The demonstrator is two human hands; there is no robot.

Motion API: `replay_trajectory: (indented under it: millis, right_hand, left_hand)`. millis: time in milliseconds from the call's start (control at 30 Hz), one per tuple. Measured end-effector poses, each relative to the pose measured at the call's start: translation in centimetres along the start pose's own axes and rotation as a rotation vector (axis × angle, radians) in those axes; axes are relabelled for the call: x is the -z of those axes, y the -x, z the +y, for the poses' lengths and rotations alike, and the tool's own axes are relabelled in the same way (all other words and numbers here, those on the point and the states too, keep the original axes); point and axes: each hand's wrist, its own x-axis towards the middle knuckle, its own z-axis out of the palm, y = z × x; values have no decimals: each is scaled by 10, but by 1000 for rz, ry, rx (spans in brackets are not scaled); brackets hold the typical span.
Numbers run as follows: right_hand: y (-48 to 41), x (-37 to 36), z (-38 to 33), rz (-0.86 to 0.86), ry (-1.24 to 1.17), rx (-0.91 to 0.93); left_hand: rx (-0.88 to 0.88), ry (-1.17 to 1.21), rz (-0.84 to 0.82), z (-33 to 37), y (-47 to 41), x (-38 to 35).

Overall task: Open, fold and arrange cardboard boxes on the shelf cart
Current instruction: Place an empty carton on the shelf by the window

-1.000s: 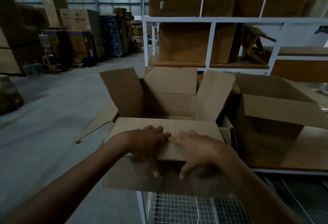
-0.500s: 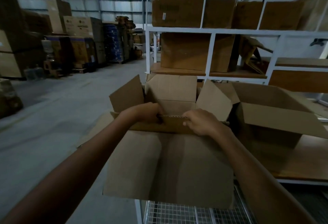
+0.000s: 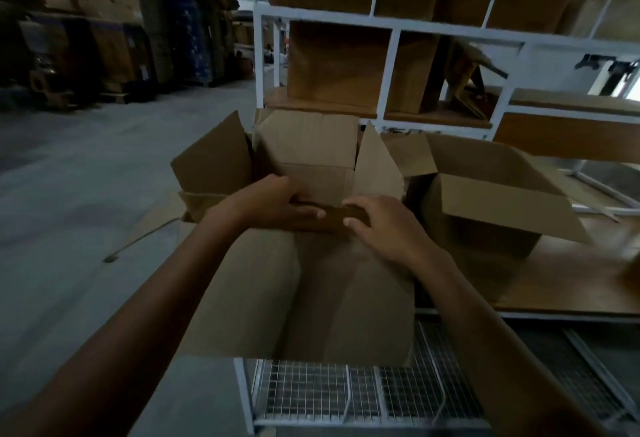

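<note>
As the near top edge of the open cardboard box (image 3: 301,298) is gripped by the left hand (image 3: 273,202) and the right hand (image 3: 384,225), fingers curled over it, the box is held at the front of the shelf cart (image 3: 389,65).

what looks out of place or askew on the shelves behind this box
A crumpled box on the white shelf leans askew, half collapsed, unlike the upright boxes left of it. The open box in front looks sound.
</note>
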Motion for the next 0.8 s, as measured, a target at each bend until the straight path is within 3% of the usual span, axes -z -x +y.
replay_trajectory:
  millis: [233,433,533,800]
  right_hand:
    - [73,18,54,195,-207,-56]
    - [168,11,120,379,-406,-229]
    - [214,4,151,428,-451,-309]
    - [287,-8,211,357,-468,-433]
  left_hand:
    - [-43,71,311,81,19,-44]
    - [-56,356,503,153,28,-134]
    - [-25,461,511,192,26,-190]
    - [-13,512,387,258,18,-283]
